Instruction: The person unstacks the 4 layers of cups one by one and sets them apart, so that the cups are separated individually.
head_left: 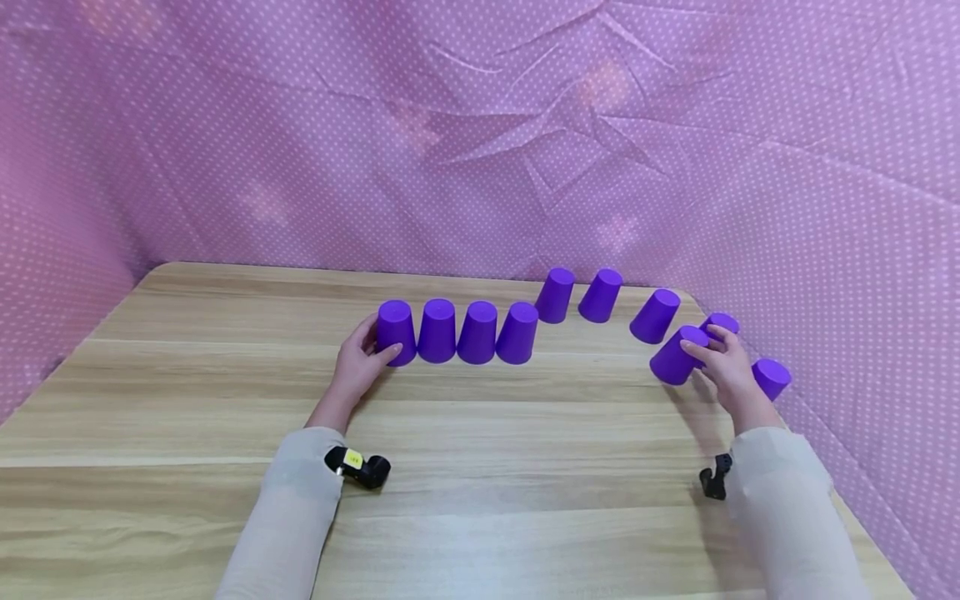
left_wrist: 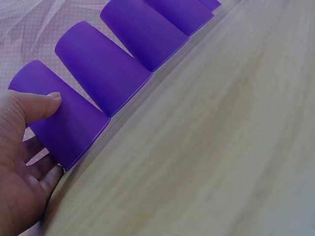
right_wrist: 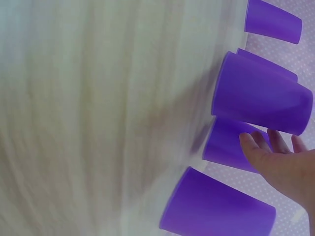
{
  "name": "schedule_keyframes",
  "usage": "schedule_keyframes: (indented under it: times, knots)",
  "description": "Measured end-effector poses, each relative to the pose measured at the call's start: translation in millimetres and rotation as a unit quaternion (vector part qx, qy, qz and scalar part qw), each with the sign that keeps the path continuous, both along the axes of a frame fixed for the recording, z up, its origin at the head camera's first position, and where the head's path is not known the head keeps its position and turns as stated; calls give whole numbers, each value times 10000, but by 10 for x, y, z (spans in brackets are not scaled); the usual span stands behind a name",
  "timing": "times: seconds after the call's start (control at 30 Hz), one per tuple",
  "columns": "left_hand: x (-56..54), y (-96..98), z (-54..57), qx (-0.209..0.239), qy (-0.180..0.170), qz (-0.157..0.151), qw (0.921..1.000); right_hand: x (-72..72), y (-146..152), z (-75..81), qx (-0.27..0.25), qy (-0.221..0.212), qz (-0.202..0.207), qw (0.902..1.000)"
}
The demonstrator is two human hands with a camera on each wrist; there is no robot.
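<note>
Several purple cups stand upside down on a wooden table. At the left end of a close row, my left hand grips the outermost cup, thumb across its near side and fingers round its outer side. The left wrist view shows the same held cup with its rim down at the tabletop. On the right, my right hand is at the side of another purple cup, its fingers extended and fingertips right at the cup wall, not wrapped round it. Behind that hand a further cup is partly hidden.
Beside the gripped cup, the row continues with a neighbouring cup up to its right-end cup. More cups curve along the back right, among them one cup and another by the right wrist. Pink dotted cloth hangs behind the table.
</note>
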State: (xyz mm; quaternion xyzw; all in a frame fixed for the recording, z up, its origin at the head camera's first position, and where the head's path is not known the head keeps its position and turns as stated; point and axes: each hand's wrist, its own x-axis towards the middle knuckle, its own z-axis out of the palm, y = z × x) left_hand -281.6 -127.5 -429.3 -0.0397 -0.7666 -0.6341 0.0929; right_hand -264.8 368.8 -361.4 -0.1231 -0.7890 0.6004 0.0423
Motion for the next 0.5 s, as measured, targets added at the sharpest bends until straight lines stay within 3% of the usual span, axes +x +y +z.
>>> schedule_keyframes:
  times: [0.5]
  knots:
    - [4, -5, -7, 23, -38, -28, 10000, -29, 32, 199, 595, 126, 188, 9980]
